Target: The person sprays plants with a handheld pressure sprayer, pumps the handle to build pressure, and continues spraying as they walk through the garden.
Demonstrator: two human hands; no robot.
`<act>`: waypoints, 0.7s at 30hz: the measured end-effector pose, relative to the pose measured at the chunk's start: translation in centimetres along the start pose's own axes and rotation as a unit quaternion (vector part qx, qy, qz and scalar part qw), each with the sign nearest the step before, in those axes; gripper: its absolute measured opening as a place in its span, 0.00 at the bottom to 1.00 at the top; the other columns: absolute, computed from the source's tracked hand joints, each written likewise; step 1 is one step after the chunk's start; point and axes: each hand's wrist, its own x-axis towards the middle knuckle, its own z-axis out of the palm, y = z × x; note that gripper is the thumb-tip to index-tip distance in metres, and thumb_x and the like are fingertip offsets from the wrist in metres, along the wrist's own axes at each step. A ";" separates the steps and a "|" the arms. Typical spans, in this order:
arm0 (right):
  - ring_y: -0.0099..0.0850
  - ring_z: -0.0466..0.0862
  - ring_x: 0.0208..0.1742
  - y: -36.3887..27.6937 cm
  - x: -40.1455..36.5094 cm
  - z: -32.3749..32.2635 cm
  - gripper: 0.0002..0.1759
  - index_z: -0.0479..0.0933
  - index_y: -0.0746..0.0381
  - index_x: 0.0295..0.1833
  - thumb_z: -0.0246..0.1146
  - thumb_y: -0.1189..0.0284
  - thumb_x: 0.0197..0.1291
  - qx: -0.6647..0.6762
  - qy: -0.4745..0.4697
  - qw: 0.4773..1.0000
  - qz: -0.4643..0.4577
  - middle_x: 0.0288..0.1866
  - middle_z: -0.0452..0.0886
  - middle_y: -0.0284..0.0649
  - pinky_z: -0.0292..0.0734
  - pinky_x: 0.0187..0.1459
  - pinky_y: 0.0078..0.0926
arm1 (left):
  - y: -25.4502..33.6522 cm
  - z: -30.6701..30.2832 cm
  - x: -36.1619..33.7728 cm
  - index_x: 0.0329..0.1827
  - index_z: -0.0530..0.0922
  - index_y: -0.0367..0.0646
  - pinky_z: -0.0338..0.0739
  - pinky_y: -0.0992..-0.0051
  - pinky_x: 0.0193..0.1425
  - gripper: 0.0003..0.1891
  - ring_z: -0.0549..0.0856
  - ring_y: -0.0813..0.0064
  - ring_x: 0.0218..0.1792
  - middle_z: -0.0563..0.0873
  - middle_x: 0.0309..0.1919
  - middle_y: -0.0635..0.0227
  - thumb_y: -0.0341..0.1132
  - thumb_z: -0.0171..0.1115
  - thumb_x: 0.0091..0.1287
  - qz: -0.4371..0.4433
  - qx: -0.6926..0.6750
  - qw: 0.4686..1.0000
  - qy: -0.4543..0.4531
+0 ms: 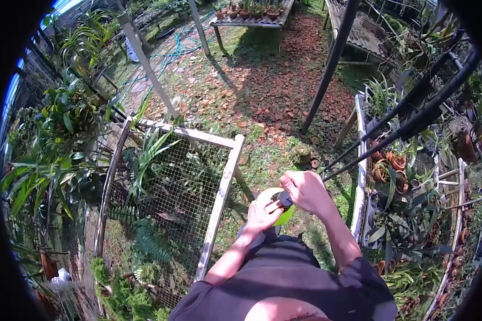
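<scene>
Close in front of my body is a round yellow-green container (285, 217) with a black top (285, 199). My left hand (261, 215) lies against its near left side, fingers reaching to the black top. From the right, my right hand (305, 193) is closed at the black top, its fingers curled around that part. Both hands cover much of the container, so its exact kind is hard to make out.
A wire-mesh bench (185, 182) with a pale wooden frame (222, 200) is at my left. On the right, a bench holds potted plants (391, 168). Dark posts (334, 64) rise ahead, past leaf-strewn ground (273, 91). A green hose (168, 53) lies at far left.
</scene>
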 end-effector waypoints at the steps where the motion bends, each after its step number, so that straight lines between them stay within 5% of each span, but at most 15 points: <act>1: 0.53 0.80 0.29 -0.2 1.8 -2.2 0.21 0.77 0.62 0.34 0.54 0.56 0.72 -0.011 -0.031 0.999 0.025 0.23 0.77 0.51 0.73 0.31 0.46 | 0.7 -0.3 1.8 0.56 0.81 0.44 0.84 0.66 0.47 0.25 0.89 0.57 0.40 0.90 0.39 0.57 0.39 0.72 0.54 -0.023 0.016 1.000 -0.004; 3: 0.52 0.82 0.30 1.2 6.0 -2.6 0.23 0.78 0.61 0.35 0.51 0.54 0.74 0.037 0.053 0.997 0.037 0.24 0.79 0.51 0.73 0.33 0.47 | 1.4 -0.6 5.7 0.55 0.82 0.45 0.83 0.66 0.46 0.24 0.89 0.57 0.39 0.89 0.37 0.57 0.39 0.72 0.54 -0.036 0.004 0.999 -0.003; 5: 0.52 0.83 0.28 6.5 9.8 2.3 0.26 0.79 0.61 0.32 0.54 0.51 0.72 -0.004 0.002 1.000 -0.012 0.20 0.78 0.50 0.76 0.32 0.46 | 1.2 -1.2 10.3 0.52 0.82 0.45 0.83 0.65 0.43 0.22 0.89 0.58 0.36 0.89 0.34 0.58 0.38 0.71 0.52 -0.022 -0.039 0.999 0.020; 10: 0.52 0.83 0.30 9.2 19.3 -2.4 0.26 0.79 0.59 0.35 0.50 0.49 0.73 -0.124 -0.093 0.988 0.010 0.23 0.80 0.50 0.77 0.33 0.47 | -2.4 -4.2 19.7 0.48 0.85 0.45 0.82 0.65 0.40 0.21 0.88 0.58 0.33 0.88 0.30 0.58 0.41 0.71 0.51 -0.054 0.032 0.996 -0.067; 13: 0.52 0.81 0.26 11.1 27.2 -2.5 0.28 0.81 0.59 0.36 0.48 0.48 0.74 -0.026 -0.031 0.999 0.000 0.21 0.79 0.47 0.74 0.31 0.45 | -3.9 -5.5 26.3 0.35 0.87 0.42 0.80 0.64 0.37 0.15 0.87 0.56 0.29 0.85 0.24 0.55 0.45 0.71 0.52 -0.007 0.059 0.998 -0.037; 14: 0.50 0.80 0.25 13.4 29.3 -0.1 0.28 0.81 0.59 0.37 0.46 0.49 0.75 0.132 -0.106 0.985 -0.025 0.20 0.78 0.47 0.73 0.32 0.45 | -3.0 -6.7 28.9 0.34 0.86 0.41 0.80 0.63 0.36 0.16 0.86 0.55 0.28 0.85 0.23 0.55 0.45 0.71 0.53 -0.050 0.071 0.995 -0.055; 15: 0.48 0.81 0.26 14.5 31.1 0.2 0.29 0.82 0.59 0.38 0.44 0.50 0.76 0.044 -0.152 0.987 0.003 0.20 0.77 0.47 0.73 0.34 0.44 | -2.1 -7.8 30.9 0.33 0.85 0.41 0.79 0.62 0.35 0.16 0.85 0.55 0.27 0.84 0.22 0.56 0.46 0.71 0.54 -0.095 0.081 0.989 -0.073; 17: 0.47 0.81 0.27 16.4 34.3 -0.2 0.30 0.83 0.58 0.38 0.43 0.50 0.76 0.047 -0.036 0.998 -0.008 0.20 0.77 0.46 0.74 0.34 0.43 | -2.6 -9.4 34.7 0.31 0.84 0.40 0.77 0.64 0.33 0.17 0.84 0.62 0.23 0.83 0.19 0.58 0.46 0.72 0.55 -0.079 0.079 0.992 -0.051; 21: 0.52 0.82 0.30 13.3 40.9 -7.6 0.32 0.81 0.60 0.36 0.42 0.47 0.75 0.112 -0.041 0.993 0.025 0.24 0.80 0.50 0.75 0.34 0.47 | -3.6 -11.6 41.3 0.30 0.84 0.36 0.75 0.68 0.31 0.20 0.81 0.75 0.22 0.82 0.17 0.63 0.48 0.74 0.58 -0.140 0.020 0.983 -0.121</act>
